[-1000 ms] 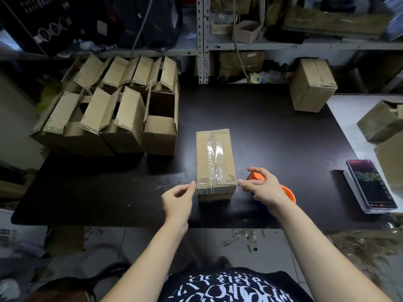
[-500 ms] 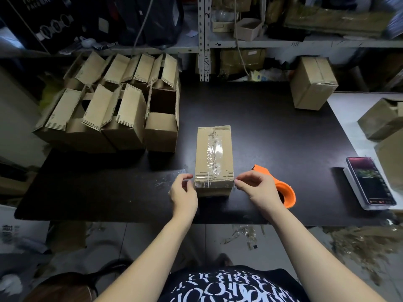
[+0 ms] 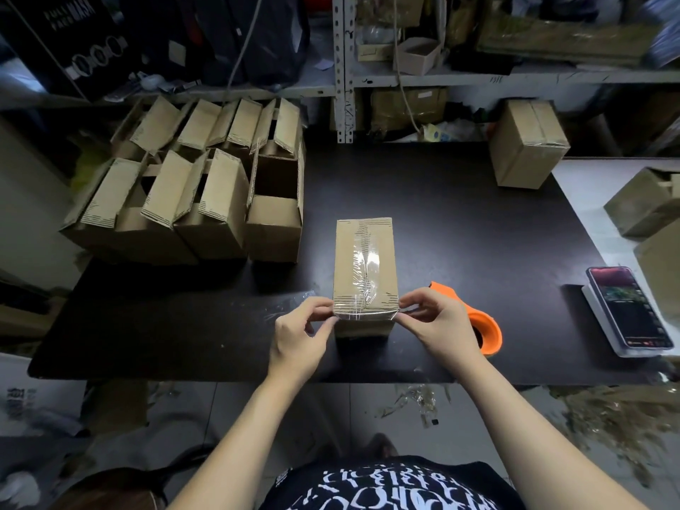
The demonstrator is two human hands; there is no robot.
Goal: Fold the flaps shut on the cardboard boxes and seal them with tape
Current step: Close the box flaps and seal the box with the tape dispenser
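Note:
A closed cardboard box point(image 3: 364, 252) with clear tape along its top seam stands on the black table point(image 3: 460, 222), near the front edge. My left hand point(image 3: 301, 334) pinches the box's near left corner, thumb and fingers curled on the taped edge. My right hand point(image 3: 439, 322) pinches the near right corner the same way. An orange tape dispenser point(image 3: 482, 325) lies on the table just right of my right hand, partly hidden by it.
Several open boxes point(image 3: 191, 193) with raised flaps crowd the table's back left. A sealed box point(image 3: 526, 145) stands at the back right. A phone point(image 3: 625, 307) lies at the right edge, more boxes point(image 3: 647, 207) beyond it. Shelving point(image 3: 344, 71) rises behind.
My right hand let go of the orange dispenser and moved to the box. Both hands closed in on the box's near corners and now pinch the taped edge.

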